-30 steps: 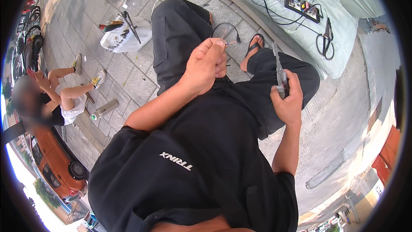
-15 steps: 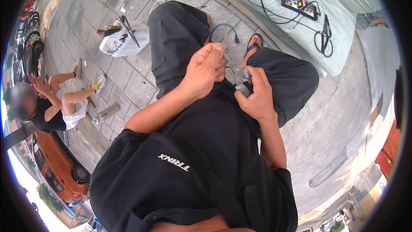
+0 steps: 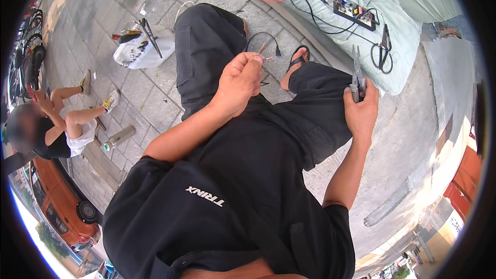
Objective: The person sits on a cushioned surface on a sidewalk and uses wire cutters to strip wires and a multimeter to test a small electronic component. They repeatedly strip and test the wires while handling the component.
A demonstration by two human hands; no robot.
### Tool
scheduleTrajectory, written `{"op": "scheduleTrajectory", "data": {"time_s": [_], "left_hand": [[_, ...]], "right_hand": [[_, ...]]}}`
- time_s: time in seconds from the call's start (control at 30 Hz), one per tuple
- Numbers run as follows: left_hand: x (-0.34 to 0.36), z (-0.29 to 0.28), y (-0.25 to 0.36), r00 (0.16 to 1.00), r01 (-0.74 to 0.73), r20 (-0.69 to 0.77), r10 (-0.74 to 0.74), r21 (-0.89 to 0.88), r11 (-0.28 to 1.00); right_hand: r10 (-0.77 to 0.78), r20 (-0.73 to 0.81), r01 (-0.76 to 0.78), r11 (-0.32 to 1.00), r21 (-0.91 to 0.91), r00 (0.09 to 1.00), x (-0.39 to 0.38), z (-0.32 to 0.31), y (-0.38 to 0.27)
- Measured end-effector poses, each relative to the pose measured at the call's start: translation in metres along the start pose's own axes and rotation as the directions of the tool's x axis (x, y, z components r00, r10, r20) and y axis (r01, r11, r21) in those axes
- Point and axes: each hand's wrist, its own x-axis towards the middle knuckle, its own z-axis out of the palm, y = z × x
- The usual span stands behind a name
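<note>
My left hand (image 3: 241, 83) is closed in a pinch in front of my lap. Out of its fingertips stick thin cable ends (image 3: 265, 59), split apart, reddish or copper in colour. Beyond them a thin black cord (image 3: 261, 34) curves over the paving to a small dark plug (image 3: 278, 51); whether it joins the held cable I cannot tell. Over my right knee, my right hand (image 3: 361, 111) grips grey pliers (image 3: 357, 78), jaws pointing away from me. The pliers are well apart from the cable, and my fingers partly cover their handles.
A pale quilted pad (image 3: 398, 51) at far right bears an electronic board (image 3: 356, 13), black cables and a black-handled tool (image 3: 383, 46). A white bag (image 3: 147, 54) with tools lies left. A seated person (image 3: 57, 124), a bottle (image 3: 120, 138) and an orange car (image 3: 59, 201) are further left.
My right hand has moved right and away from my left hand, carrying the pliers off the cable. My left hand stays nearly in place, still pinching the cable.
</note>
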Motion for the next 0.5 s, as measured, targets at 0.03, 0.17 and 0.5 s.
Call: {"op": "scheduleTrajectory", "data": {"time_s": [0.03,0.17,0.5], "left_hand": [[0.001,0.001,0.000,1.000,-0.006,0.006,0.006,0.011,1.000],[-0.001,0.002,0.000,0.999,0.052,0.010,-0.053,0.042,0.998],[-0.011,0.006,0.002,0.989,0.081,0.122,-0.084,0.026,0.996]], "right_hand": [[0.087,-0.050,-0.093,0.986,-0.137,0.995,0.018,-0.007,0.013],[0.262,-0.173,-0.306,0.893,-0.329,0.950,0.094,-0.032,0.073],[0.532,-0.175,-0.559,0.762,-0.327,0.828,0.198,-0.034,0.148]]}}
